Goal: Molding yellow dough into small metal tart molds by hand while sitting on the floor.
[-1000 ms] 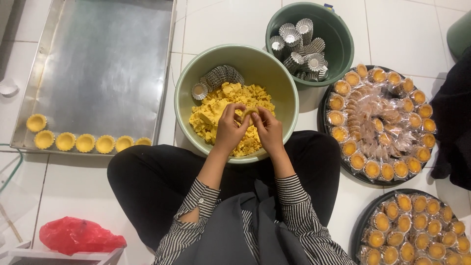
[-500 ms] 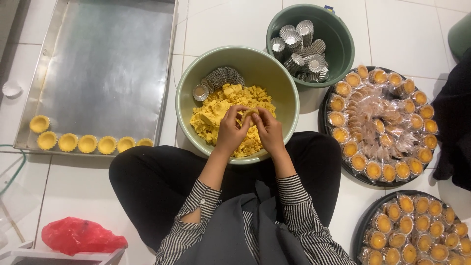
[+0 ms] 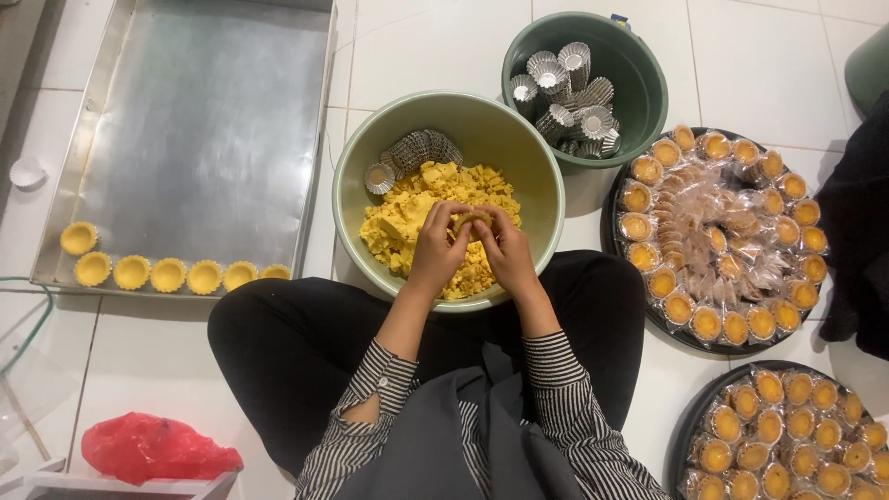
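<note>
Head view looks down on a white tiled floor (image 3: 417, 46) where a person sits cross-legged in black trousers and a striped shirt. Largest is the steel baking tray (image 3: 199, 120) at left, with a row of pressed yellow tart shells (image 3: 167, 273) along its near edge. Two round black platters (image 3: 611, 199) of wrapped, filled tarts lie at right. Between them sits the pale green bowl (image 3: 370, 157) of crumbly yellow dough (image 3: 407, 213), a stack of fluted tins (image 3: 421, 148) at its far side. Behind it, a dark green bucket (image 3: 639, 65) holds more empty tins. Over the dough, the left hand (image 3: 437, 250) and right hand (image 3: 505, 250) meet, fingers closed together around one small dough-filled tin (image 3: 470, 220).
</note>
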